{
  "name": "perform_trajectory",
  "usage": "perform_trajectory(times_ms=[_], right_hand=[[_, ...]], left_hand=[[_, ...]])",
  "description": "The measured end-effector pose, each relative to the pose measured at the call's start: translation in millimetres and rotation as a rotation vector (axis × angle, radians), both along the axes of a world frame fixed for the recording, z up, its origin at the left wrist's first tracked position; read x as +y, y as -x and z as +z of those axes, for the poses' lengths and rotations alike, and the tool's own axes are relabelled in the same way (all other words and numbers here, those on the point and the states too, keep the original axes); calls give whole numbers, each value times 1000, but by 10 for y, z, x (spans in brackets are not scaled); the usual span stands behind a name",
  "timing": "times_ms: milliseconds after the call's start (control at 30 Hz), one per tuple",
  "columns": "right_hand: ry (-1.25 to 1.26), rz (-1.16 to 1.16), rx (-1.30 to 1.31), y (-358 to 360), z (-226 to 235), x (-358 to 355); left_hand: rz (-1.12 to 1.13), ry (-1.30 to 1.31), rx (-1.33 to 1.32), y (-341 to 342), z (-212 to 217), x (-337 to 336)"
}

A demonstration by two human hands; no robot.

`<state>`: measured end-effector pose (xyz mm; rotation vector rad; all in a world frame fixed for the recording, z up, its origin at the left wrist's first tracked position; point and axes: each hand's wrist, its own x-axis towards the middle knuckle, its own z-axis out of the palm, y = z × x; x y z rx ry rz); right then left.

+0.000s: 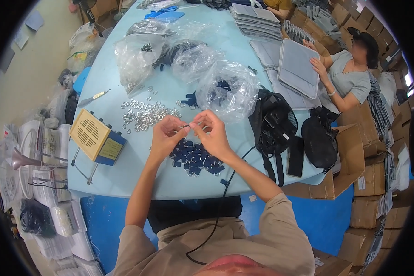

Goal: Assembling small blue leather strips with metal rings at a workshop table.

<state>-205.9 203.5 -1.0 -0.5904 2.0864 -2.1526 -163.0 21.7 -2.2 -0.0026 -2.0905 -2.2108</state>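
My left hand and my right hand meet over the table, thumbs and fingertips pinched together. Between them is a small dark fabric tab, mostly covered by my fingers; whether a ring is on it I cannot tell. Just below my hands lies a heap of navy fabric tabs, several showing metal rings at their ends. To the left of and beyond my left hand, loose silvery D-shaped rings are spread in a pile. More dark tabs lie beyond my hands, beside an open clear plastic bag.
On the left stands a yellow-and-blue box device; a small cutter lies behind it. Clear bags fill the far middle. At right are a black mesh bag, phone and pouch. A co-worker handles grey padded sleeves.
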Motion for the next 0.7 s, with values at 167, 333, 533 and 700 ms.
perform_trajectory(times_ms=[167, 333, 533, 700], right_hand=[[-13, -61, 108, 68, 42, 10], [15, -251, 165, 292, 384, 191], [-518, -260, 363, 1048, 553, 543], [-782, -125, 481, 1449, 425, 422]], left_hand=[[58, -7, -18, 10, 1, -65], [42, -136, -16, 71, -108, -159], [-13, -147, -60, 54, -78, -56], [-43, -172, -116, -11, -100, -28]])
